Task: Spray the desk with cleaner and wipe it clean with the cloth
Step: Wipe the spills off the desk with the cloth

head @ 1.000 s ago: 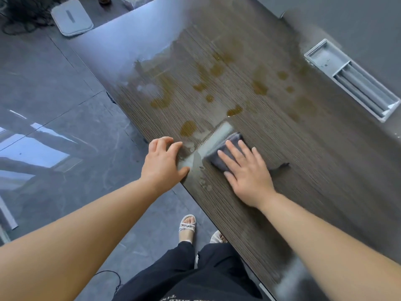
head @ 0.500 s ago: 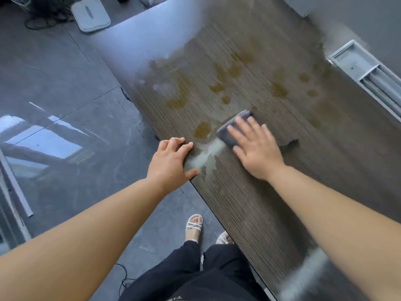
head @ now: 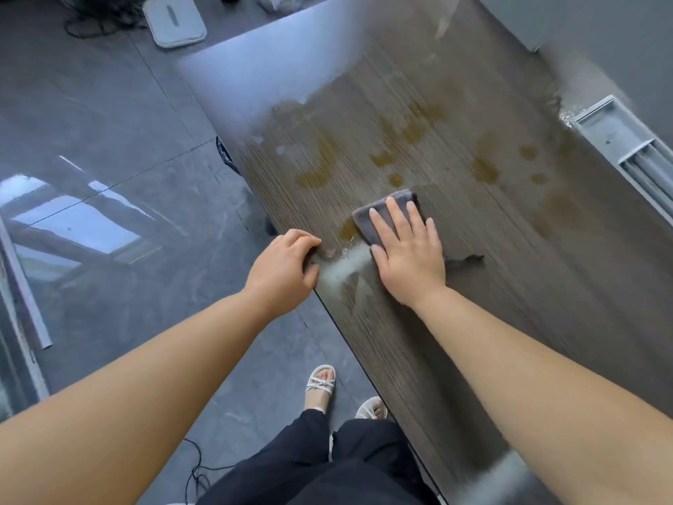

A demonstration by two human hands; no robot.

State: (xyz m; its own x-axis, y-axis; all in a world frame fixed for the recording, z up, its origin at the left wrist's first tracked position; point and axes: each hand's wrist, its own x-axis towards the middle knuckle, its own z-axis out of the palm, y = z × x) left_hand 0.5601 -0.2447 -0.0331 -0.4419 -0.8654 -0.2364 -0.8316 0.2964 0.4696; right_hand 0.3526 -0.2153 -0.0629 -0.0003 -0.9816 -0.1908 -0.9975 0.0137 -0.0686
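A dark wood-grain desk [head: 473,293] runs diagonally through the head view, wet with several yellowish-brown puddles [head: 313,176] across its middle. A grey cloth [head: 386,209] lies flat on the desk under my right hand [head: 408,253], whose spread fingers press it down; a corner of the cloth sticks out to the right of my wrist. My left hand [head: 284,267] rests on the desk's near edge with fingers curled over it, just left of a pale wet smear [head: 346,267]. No spray bottle is visible.
A grey cable tray [head: 626,147] is set into the desk at the right. On the glossy dark floor lie a white flat device [head: 174,20] and black cables [head: 98,16] at the top left. My feet in white sandals [head: 320,384] stand close to the desk edge.
My right hand has pushed the cloth forward, away from me, over the puddles, leaving a pale smear behind it. My left hand has stayed on the desk edge, its fingers now curled.
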